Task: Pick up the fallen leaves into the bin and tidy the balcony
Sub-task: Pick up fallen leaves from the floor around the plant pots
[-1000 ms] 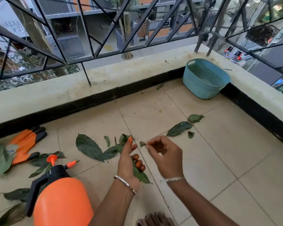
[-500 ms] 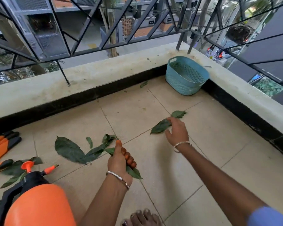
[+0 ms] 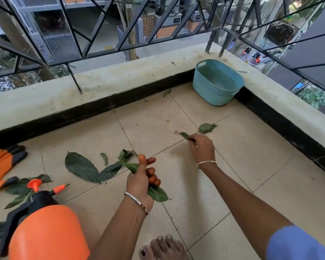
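Green leaves lie scattered on the tiled balcony floor. My left hand (image 3: 142,177) grips a bunch of leaves (image 3: 157,194), thumb up. My right hand (image 3: 202,150) is further out and pinches a long leaf (image 3: 184,135) lifted off the tiles. One small leaf (image 3: 206,127) lies just beyond that hand. A big leaf (image 3: 82,167) and several smaller ones lie left of my left hand. The teal perforated bin (image 3: 217,82) stands in the far right corner, its inside showing no leaves.
An orange pressure sprayer (image 3: 43,228) stands at the near left. Orange-and-black gloves (image 3: 3,164) lie at the left edge with more leaves (image 3: 24,186) beside them. A low concrete kerb (image 3: 109,81) with black railing bounds the floor. My bare toes (image 3: 163,248) show at the bottom.
My right hand moved out to the long leaf on the tiles, took hold of it and lifted it. My left hand keeps its bunch. The view shifted slightly.
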